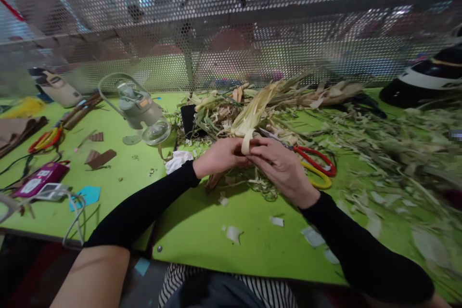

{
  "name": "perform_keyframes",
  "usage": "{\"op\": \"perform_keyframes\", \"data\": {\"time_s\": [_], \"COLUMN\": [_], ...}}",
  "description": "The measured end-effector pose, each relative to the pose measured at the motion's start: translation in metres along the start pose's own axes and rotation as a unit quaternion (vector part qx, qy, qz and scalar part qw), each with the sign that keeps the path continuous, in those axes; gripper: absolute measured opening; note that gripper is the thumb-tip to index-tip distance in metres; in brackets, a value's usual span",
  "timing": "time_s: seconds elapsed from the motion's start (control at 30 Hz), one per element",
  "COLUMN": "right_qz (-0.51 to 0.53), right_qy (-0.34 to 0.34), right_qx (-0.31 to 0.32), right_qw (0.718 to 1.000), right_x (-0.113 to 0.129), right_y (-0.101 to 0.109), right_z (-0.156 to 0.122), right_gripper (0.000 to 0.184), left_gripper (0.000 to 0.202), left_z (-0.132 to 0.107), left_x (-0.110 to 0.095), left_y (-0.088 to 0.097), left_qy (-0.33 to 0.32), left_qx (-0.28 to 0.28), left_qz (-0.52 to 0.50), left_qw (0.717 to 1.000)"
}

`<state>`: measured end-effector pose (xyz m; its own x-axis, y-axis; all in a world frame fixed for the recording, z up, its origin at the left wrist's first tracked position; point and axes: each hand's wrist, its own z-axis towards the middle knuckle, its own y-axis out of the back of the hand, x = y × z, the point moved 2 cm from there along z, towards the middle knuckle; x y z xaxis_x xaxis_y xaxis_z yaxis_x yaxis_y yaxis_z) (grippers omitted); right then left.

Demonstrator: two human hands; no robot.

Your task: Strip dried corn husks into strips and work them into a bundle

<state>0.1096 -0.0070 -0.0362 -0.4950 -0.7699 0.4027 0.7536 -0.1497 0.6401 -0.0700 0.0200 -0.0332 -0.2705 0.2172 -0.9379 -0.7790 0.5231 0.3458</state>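
My left hand (218, 156) and my right hand (279, 166) meet at the middle of the green table (202, 221). Both are closed around the base of a pale yellow bundle of dried husk strips (252, 113) that fans up and away from me. Both arms wear black sleeves. Red-and-yellow-handled scissors (317, 168) lie just right of my right hand, their blades running under the husk. A heap of dried husks and leaves (231, 106) lies right behind my hands.
Loose husk scraps (390, 154) cover the table's right side. A clear water bottle (139, 108) lies on its side at back left. Further left are another pair of scissors (46, 138), a purple device (39, 178) and cables. A perforated metal screen (231, 24) closes the back. A dark helmet (429, 77) sits far right.
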Motion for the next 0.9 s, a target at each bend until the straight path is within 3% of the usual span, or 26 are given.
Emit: {"op": "perform_keyframes", "data": {"time_s": [0.07,0.13,0.27,0.4,0.5,0.73,0.9], "right_qz": [0.056,0.082,0.051,0.020,0.010,0.059,0.086], "right_qy": [-0.028,-0.047,-0.074,-0.105,-0.132,-0.149,-0.190], "right_qx": [0.032,0.035,-0.040,-0.061,-0.061,-0.044,-0.113], "right_qw": [0.997,0.995,0.995,0.992,0.989,0.986,0.971], "right_x": [0.001,0.001,0.001,0.003,0.004,0.002,0.002], "right_y": [-0.003,-0.004,-0.003,-0.003,-0.002,0.000,-0.002], "right_z": [0.001,0.001,-0.001,-0.002,-0.001,0.000,-0.003], "right_gripper": [0.015,0.013,0.008,0.005,0.005,0.009,0.037], "left_gripper": [0.017,0.015,0.019,0.025,0.023,0.022,0.037], "left_z": [0.000,0.000,0.004,0.005,0.004,0.000,-0.002], "left_x": [-0.002,-0.001,0.008,0.014,0.011,0.003,0.002], "left_y": [0.002,0.002,-0.005,-0.013,-0.013,-0.009,-0.014], "left_qy": [-0.002,-0.002,0.024,0.056,0.044,0.013,0.034], "left_qx": [-0.008,0.000,0.019,0.006,-0.008,0.034,0.062], "left_qz": [0.072,0.070,-0.083,-0.175,-0.150,-0.084,-0.140], "left_qw": [0.997,0.998,0.996,0.983,0.988,0.996,0.988]}}
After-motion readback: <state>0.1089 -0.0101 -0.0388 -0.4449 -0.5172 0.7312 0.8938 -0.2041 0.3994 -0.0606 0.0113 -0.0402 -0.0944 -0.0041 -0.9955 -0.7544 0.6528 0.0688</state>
